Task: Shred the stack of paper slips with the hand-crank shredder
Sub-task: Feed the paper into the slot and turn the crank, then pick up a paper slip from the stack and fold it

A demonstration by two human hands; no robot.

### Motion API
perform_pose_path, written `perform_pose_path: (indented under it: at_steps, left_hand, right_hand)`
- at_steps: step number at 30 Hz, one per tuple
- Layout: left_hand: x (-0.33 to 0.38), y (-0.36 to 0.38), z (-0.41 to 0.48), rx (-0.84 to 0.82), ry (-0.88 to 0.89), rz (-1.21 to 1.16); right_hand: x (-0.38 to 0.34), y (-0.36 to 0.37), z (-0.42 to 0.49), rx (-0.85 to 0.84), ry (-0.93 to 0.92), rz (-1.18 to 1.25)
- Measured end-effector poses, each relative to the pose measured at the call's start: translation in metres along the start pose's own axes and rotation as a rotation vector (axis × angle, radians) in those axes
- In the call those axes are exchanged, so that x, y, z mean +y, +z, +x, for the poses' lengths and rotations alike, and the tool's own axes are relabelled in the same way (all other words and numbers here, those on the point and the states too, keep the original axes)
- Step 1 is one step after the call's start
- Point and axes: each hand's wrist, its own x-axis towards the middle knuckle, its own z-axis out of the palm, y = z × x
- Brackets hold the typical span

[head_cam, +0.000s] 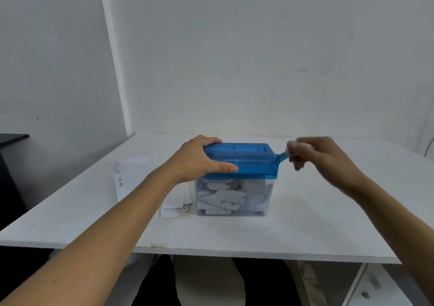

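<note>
Near the middle of the white worktop (305,223), well back from its front edge, stands the shredder's clear plastic bin (232,197), over half full of white shreds. White paper slips (133,174) still lie just left of it, so work remains. The left hand (202,157) clasps the translucent blue shredder top (249,160). The blurred right hand (314,155) curls round the blue crank handle (283,156), which has swinging room toward the right edge.

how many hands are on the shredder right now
2. The left hand grips the left end of the blue lid; the right hand, motion-blurred, pinches the crank handle at the lid's right side.
</note>
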Motion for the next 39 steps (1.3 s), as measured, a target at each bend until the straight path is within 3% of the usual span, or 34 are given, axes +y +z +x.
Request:
perform_pose_path:
  at_steps: [4, 7, 16, 25, 28, 31, 35, 39]
  left_hand:
    - [0.0, 0.0, -0.001, -0.001, 0.001, -0.012]
    - [-0.001, 0.0, 0.0, 0.001, 0.004, -0.025]
    - [-0.001, 0.001, 0.0, -0.004, 0.011, -0.045]
    - [-0.003, 0.003, 0.0, 0.018, 0.016, -0.105]
    - [-0.002, 0.005, 0.0, 0.008, 0.005, -0.11]
    - [0.0, 0.003, -0.001, -0.011, 0.0, -0.072]
    - [0.002, -0.015, 0.003, -0.154, -0.08, -0.073]
    - [-0.021, -0.041, 0.007, 0.01, -0.181, -0.187]
  right_hand:
    - [0.004, 0.01, 0.041, 0.195, 0.056, 0.096]
    - [0.009, 0.019, 0.065, 0.227, 0.122, 0.112]
    - [0.028, 0.029, 0.082, 0.141, 0.402, 0.026]
    - [0.018, 0.02, 0.088, 0.052, 0.513, -0.095]
    - [0.009, 0.013, 0.091, 0.054, 0.466, -0.205]
    - [-0.01, 0.019, 0.095, 0.167, 0.312, -0.247]
    - [-0.049, 0.046, 0.095, 0.144, 0.115, -0.269]
    - [-0.09, 0.082, 0.085, 0.053, -0.023, -0.215]
